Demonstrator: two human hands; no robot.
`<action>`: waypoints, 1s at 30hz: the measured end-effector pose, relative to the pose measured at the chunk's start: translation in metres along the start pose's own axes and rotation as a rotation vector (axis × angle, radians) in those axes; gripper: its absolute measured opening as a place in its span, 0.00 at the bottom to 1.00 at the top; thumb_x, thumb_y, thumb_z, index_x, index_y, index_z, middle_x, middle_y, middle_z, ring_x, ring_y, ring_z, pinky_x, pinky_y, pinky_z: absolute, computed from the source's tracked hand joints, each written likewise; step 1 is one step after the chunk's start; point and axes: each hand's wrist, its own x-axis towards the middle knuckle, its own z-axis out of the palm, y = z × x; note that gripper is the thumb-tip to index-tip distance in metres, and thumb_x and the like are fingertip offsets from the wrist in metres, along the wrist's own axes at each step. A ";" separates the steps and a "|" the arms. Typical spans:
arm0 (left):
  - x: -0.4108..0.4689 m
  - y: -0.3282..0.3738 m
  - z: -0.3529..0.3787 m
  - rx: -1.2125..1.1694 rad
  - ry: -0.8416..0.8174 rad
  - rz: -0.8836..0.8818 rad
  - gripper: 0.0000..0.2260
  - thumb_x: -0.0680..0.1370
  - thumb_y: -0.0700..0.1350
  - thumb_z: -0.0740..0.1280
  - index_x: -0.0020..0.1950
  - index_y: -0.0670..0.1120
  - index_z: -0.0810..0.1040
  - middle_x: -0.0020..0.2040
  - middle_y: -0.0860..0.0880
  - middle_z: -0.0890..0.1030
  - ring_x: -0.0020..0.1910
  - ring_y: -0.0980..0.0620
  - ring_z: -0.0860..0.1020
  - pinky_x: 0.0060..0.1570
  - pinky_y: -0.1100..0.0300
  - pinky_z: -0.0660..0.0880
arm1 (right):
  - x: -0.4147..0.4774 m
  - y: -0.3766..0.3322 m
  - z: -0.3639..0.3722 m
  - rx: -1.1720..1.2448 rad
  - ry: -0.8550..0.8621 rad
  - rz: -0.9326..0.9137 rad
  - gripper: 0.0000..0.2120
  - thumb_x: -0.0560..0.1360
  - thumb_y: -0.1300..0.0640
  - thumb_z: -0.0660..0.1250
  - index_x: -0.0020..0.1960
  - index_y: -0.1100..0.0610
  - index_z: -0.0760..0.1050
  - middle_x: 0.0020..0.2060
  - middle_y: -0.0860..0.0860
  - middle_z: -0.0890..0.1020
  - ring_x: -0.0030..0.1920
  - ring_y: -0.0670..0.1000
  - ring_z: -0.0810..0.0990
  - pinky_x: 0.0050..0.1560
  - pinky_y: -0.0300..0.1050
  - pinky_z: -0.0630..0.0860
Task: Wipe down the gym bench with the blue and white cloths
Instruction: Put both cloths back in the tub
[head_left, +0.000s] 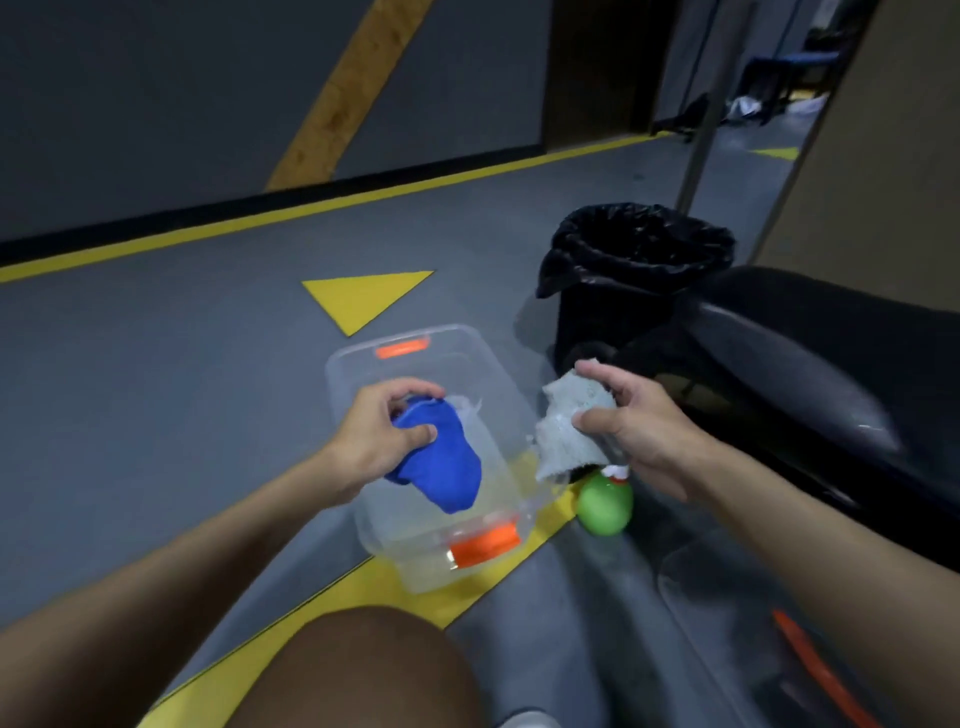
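Your left hand is gripping the blue cloth, fingers and thumb curled round its bunched top while the rest is hanging down over the clear plastic tub on the floor. That tub is sitting open, an orange latch showing at its near end. Apart from the cloth dangling above it, it is looking close to empty. A pale scrap may be lying under the blue fabric, though the clear walls and the yellow floor marking beneath are making that hard to settle. Just right of the tub, your right hand is pinching the white cloth between thumb and curled fingers, the fabric crumpled and drooping. Below it a green bottle is standing on the floor, its top partly hidden by the cloth. Beyond that, a black bin lined with a black bag is standing open, and its inside is too dark to read. The gym bench is lying to the right of both hands, its dark padded surface seeming to run from beside the bin toward the lower right. So your right hand is sitting much nearer to it, and the left is going to have to cross over the tub to reach the pad. A clear lid with an orange strip is resting at the lower right, in front of the bench.
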 end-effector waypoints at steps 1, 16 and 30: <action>-0.008 -0.013 -0.008 0.000 0.024 -0.019 0.16 0.73 0.31 0.70 0.56 0.48 0.81 0.46 0.47 0.82 0.38 0.57 0.79 0.34 0.64 0.77 | 0.005 0.012 0.010 -0.016 -0.024 0.016 0.31 0.71 0.73 0.68 0.71 0.54 0.71 0.57 0.53 0.81 0.52 0.53 0.83 0.44 0.45 0.81; -0.058 -0.131 -0.029 0.119 -0.073 -0.064 0.17 0.75 0.40 0.67 0.58 0.60 0.79 0.59 0.49 0.76 0.52 0.54 0.78 0.46 0.62 0.73 | 0.038 0.106 0.018 -0.533 0.049 0.032 0.24 0.69 0.71 0.70 0.64 0.60 0.77 0.61 0.54 0.72 0.57 0.51 0.74 0.48 0.35 0.69; -0.062 -0.129 -0.015 0.370 -0.145 -0.018 0.23 0.68 0.54 0.77 0.57 0.68 0.72 0.71 0.59 0.50 0.72 0.48 0.58 0.63 0.51 0.73 | 0.039 0.123 0.007 -0.636 -0.048 0.072 0.23 0.68 0.60 0.73 0.57 0.38 0.77 0.61 0.47 0.63 0.64 0.52 0.65 0.69 0.49 0.66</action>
